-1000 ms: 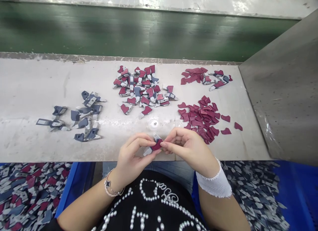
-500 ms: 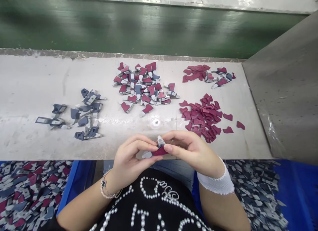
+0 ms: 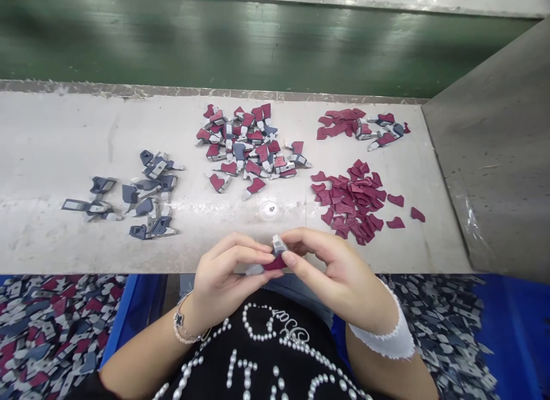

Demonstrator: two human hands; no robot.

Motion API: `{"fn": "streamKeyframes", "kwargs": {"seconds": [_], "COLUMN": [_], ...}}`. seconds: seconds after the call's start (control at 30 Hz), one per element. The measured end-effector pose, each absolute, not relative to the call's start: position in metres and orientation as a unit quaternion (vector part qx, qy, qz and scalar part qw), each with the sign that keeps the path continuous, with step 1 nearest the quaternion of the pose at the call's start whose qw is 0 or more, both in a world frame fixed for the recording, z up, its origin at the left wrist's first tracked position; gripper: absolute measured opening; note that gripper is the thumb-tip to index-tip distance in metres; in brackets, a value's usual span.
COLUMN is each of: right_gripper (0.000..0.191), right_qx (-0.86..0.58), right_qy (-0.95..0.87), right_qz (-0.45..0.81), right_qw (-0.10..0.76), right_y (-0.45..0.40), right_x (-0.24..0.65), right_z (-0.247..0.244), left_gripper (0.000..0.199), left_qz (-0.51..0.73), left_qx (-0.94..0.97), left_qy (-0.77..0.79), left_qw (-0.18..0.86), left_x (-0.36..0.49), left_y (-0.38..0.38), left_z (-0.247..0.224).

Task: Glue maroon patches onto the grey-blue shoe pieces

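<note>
Being pinched between the narrowly closed fingers (image 3: pixel 247 252) of the left hand (image 3: pixel 221 279) and right hand (image 3: pixel 333 268), a small maroon-and-grey piece (image 3: pixel 275 263) is held just over the pale bench (image 3: pixel 64 148) edge; a combined maroon-and-grey pile (image 3: pixel 244 145) is laid out, while loose maroon pieces (image 3: pixel 350 202) and slate-grey pieces (image 3: pixel 150 196) are left separate.

On the steel bench (image 3: pixel 64 142), loose backing pieces (image 3: pixel 148 196) to the left, a heap of joined parts (image 3: pixel 244 148) in the middle, cut patches (image 3: pixel 350 202) to the right, a small mixed pile (image 3: pixel 361 125) behind those patches; beyond the bench, a conveyor belt (image 3: pixel 258 50); below it, one heaped bin (image 3: pixel 133 314) on the left, another (image 3: pixel 511 331) on the right.
</note>
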State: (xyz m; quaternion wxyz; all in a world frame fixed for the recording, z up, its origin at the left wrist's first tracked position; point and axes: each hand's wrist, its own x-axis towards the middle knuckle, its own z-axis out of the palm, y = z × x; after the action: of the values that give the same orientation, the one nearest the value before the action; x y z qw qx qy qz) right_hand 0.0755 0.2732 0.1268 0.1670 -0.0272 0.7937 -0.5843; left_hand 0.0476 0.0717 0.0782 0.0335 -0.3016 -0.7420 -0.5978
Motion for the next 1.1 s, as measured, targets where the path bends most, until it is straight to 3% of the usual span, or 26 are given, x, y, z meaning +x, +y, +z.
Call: {"fn": "streamKeyframes", "kwargs": {"seconds": [1.1], "right_gripper": [0.016], "right_qx": [-0.065], "right_qy": [0.866], "right_qz": [-0.481], "right_qw": [0.119], "right_y": [0.268], "right_x": [0.088], "right_z": [0.147], "left_gripper": [0.033], "left_qz": [-0.601], "left_qx": [-0.32], "left_qy": [-0.732], "left_qw": [0.003], "left_x": [0.055], "left_y": [0.072], "left_z": [0.096]}}
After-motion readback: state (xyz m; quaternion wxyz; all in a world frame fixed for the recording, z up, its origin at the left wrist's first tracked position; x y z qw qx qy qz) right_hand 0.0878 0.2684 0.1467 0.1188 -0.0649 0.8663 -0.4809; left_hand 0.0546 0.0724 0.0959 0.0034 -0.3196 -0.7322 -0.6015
